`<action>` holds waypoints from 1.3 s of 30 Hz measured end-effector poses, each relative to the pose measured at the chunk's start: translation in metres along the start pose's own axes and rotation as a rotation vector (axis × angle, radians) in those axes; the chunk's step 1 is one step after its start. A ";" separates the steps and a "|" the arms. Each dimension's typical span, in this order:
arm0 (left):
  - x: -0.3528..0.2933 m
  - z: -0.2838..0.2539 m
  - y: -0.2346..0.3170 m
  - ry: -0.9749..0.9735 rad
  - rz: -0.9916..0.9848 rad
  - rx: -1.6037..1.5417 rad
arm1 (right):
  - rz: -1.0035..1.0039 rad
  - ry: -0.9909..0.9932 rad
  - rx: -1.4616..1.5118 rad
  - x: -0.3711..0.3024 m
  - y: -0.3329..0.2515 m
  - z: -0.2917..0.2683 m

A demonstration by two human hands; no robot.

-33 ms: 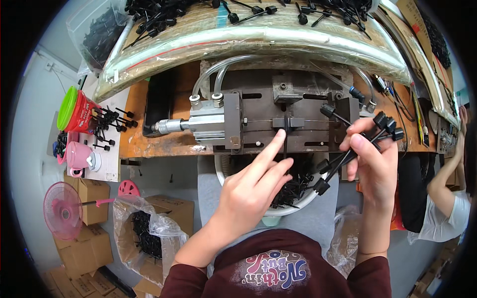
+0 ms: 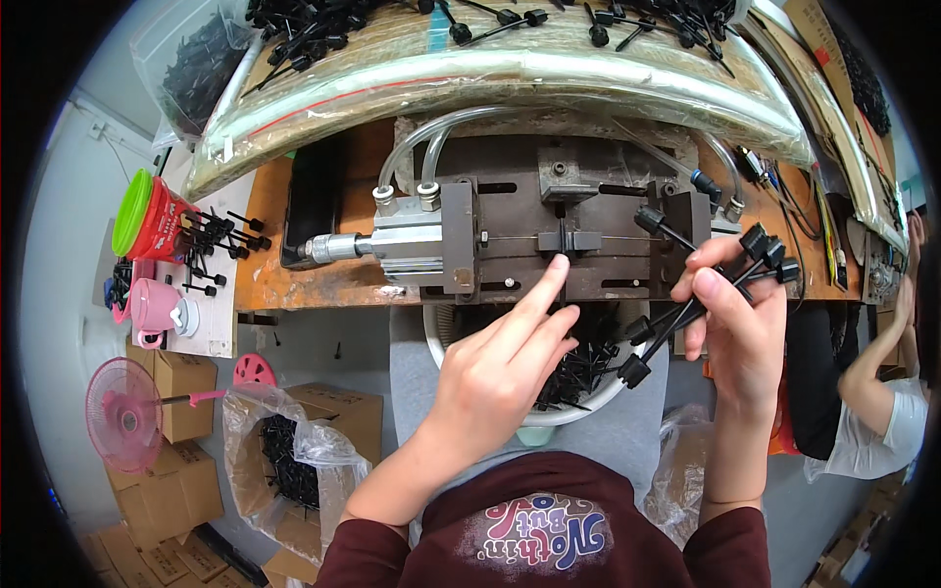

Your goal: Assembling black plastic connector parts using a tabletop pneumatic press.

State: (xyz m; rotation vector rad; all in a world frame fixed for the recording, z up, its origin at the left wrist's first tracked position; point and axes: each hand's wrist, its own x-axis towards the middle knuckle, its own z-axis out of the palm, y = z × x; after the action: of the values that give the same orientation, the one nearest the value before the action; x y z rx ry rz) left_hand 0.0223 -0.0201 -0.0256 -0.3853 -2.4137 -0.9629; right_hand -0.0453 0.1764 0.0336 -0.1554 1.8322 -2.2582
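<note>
My left hand reaches over the front edge of the dark metal fixture, its index finger stretched out. That fingertip is at the near side of the small central clamp block, where a thin black stem stands; whether it touches is hard to tell. The other fingers lie loosely extended and the thumb is hidden. On the right, my right hand is closed around several black knobbed rods, pinched between thumb and fingers, with their ends pointing different ways.
Below the fixture a white tub holds many black rods. A pneumatic cylinder with clear hoses flanks the fixture. Above is a plastic-wrapped shelf with black parts. Left are a red bucket and pink fan; another person sits right.
My left index fingertip has shifted very slightly to the right at the clamp block. My right hand keeps its hold on the rods.
</note>
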 end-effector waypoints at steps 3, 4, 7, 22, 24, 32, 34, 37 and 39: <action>0.007 0.008 -0.006 -0.024 0.098 0.172 | -0.059 0.061 -0.050 -0.005 0.005 0.000; 0.010 0.009 -0.006 -0.035 0.121 0.223 | -0.066 0.063 -0.044 -0.007 0.006 -0.003; 0.016 0.010 -0.003 -0.054 0.104 0.287 | -0.088 0.046 -0.002 -0.010 0.010 -0.008; 0.023 0.002 -0.002 -0.107 0.071 0.239 | -0.077 0.115 0.040 -0.010 0.019 -0.010; 0.022 -0.003 0.001 -0.088 0.115 -0.016 | -0.071 0.134 0.049 -0.009 0.022 -0.010; 0.005 -0.021 0.022 -0.021 0.111 -0.385 | -0.086 0.142 0.049 -0.009 0.021 0.007; 0.006 -0.020 0.014 0.002 0.051 -0.304 | -0.134 0.172 0.047 -0.006 0.021 -0.003; 0.004 -0.006 0.010 0.036 -0.059 -0.177 | -0.115 0.161 0.081 -0.008 0.023 -0.004; 0.008 0.004 0.000 0.034 0.031 -0.050 | -0.086 0.126 0.070 -0.010 0.024 -0.004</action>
State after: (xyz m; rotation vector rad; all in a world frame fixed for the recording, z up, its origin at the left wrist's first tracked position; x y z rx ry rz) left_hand 0.0138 -0.0167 -0.0239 -0.4204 -2.3499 -1.0100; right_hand -0.0340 0.1784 0.0099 -0.0832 1.8366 -2.4387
